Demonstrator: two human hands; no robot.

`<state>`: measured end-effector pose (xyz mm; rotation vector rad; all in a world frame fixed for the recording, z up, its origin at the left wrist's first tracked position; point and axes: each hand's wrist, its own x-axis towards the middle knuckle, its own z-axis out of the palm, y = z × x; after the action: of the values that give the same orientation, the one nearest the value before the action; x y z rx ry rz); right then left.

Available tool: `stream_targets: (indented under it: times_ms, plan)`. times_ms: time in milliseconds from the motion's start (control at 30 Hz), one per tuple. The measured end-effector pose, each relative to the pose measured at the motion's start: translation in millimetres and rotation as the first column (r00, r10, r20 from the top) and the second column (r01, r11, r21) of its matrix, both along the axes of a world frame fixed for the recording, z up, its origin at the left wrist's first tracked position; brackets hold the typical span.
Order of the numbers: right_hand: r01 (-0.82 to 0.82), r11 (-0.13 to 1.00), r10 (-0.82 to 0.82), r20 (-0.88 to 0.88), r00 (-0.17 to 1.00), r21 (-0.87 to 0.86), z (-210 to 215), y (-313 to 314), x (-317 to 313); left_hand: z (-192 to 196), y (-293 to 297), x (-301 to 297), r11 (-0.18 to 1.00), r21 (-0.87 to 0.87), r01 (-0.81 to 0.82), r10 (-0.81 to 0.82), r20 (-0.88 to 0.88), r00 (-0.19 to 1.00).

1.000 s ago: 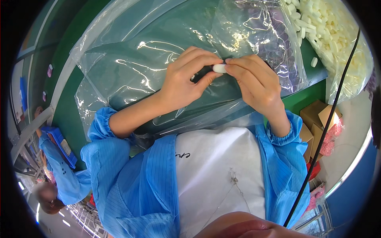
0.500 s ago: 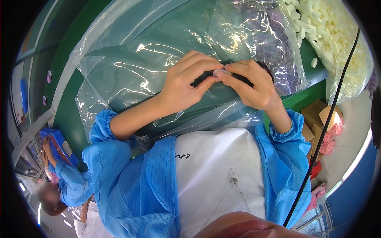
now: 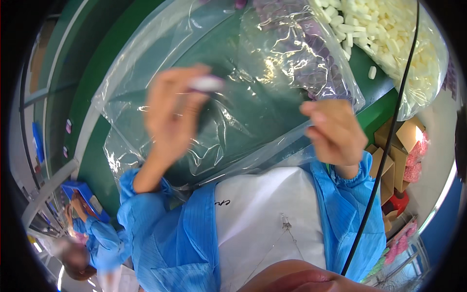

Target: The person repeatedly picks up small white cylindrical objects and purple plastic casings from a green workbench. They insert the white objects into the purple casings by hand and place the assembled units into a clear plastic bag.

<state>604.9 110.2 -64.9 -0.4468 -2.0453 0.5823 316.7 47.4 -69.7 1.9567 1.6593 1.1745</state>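
My left hand (image 3: 172,109) is raised over the clear plastic bag on the left, blurred by motion. Between its thumb and fingers is a small oval white piece with a purple rim (image 3: 206,83). My right hand (image 3: 336,129) is apart from it on the right, near the bag's lower right edge. Its fingers are curled in, and anything inside them is hidden. Beneath both hands the large clear plastic bag (image 3: 228,131) lies spread on the green table (image 3: 92,165). Many purple pieces (image 3: 318,63) show through the bag at its upper right.
Another clear bag (image 3: 428,92) full of white oval pieces (image 3: 377,29) stands at the far right; one loose white piece (image 3: 372,72) lies beside it. Cardboard boxes (image 3: 391,165) are below right. A black cord (image 3: 389,146) crosses the right side. A co-worker (image 3: 99,243) sits left by a blue bin (image 3: 92,199).
My hands were together at a small piece over the bag. They have parted: the left moved left with the white-and-purple piece, the right moved right and down.
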Motion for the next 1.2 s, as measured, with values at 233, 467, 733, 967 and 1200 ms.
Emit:
stream_targets:
  times_ms: [233,467,733,967,1200]
  plan:
    - [0.662,0.746,-0.645,0.167,0.746,-0.074,-28.1,84.8,79.4,-11.9,37.4,-308.5,0.862,0.005,-0.507,0.479,-0.337,0.811]
    - [0.616,0.788,-0.570,0.414,0.710,0.027,-38.4,121.2,69.8,-74.9,41.8,-341.5,0.574,0.391,-0.719,0.683,-0.713,0.158]
    - [0.461,0.855,-0.511,0.548,0.662,0.239,-41.8,148.2,65.3,-9.3,99.6,9.1,0.993,0.094,-0.069,0.089,-0.228,0.970]
    - [0.308,0.920,-0.393,0.557,0.731,0.245,-41.7,147.6,73.3,-47.3,167.0,50.6,0.941,0.260,-0.216,0.292,-0.308,0.905]
    - [0.261,0.954,-0.295,0.630,0.719,0.149,-32.9,150.9,66.6,-37.8,165.6,39.5,0.964,0.181,-0.194,0.223,-0.155,0.962]
